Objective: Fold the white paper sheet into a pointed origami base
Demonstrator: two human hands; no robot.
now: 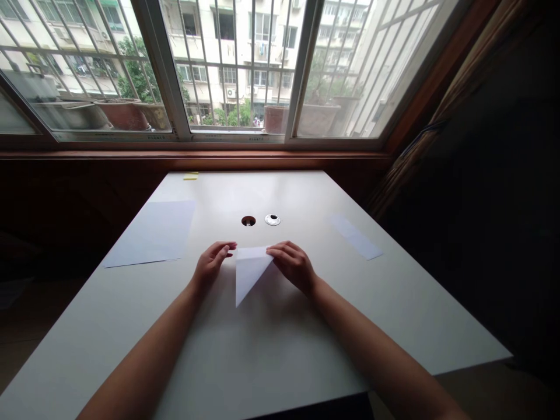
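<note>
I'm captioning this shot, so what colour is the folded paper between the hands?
The folded paper is plain white, seen best in the head view.

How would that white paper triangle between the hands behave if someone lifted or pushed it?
The paper triangle would probably be very light, since it looks like thin paper. It may be stiffer than a flat sheet because it appears folded, though its narrow point could bend. Pushed, it would likely slide easily over the smooth-looking table.
</note>
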